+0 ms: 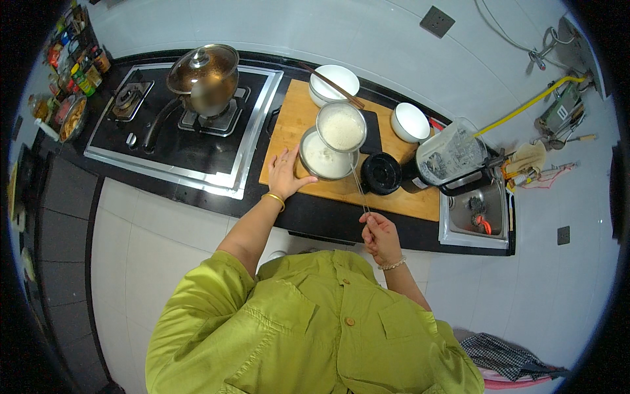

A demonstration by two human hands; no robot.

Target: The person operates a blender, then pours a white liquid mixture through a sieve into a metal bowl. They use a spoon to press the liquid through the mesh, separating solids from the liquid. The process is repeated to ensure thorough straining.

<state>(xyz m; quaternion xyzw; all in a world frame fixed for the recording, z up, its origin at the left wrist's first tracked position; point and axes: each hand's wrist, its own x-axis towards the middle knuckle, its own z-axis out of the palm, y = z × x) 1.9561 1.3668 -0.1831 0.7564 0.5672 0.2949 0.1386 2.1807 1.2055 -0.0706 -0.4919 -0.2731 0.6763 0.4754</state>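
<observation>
My right hand (pixel 381 238) grips the thin wire handle of a round fine-mesh strainer (pixel 341 126). The strainer holds pale, foamy matter and hangs over the back right part of a metal bowl (pixel 322 157) with milky white liquid in it. My left hand (pixel 287 173) is spread at the bowl's left side, thumb near its front rim, with nothing gripped. Whether its fingertips touch the bowl is hard to tell. Both the bowl and that hand are at a wooden cutting board (pixel 288 118). A black round lid (pixel 381 173) lies right of the bowl.
Behind the strainer stands a white bowl (pixel 334 81) with chopsticks (pixel 334 86) across it; another white bowl (pixel 410 122) is further right. A blender jug (pixel 450 155) stands beside the sink (pixel 477 212). Left is a gas hob (pixel 206 162) with a lidded pot (pixel 211 93).
</observation>
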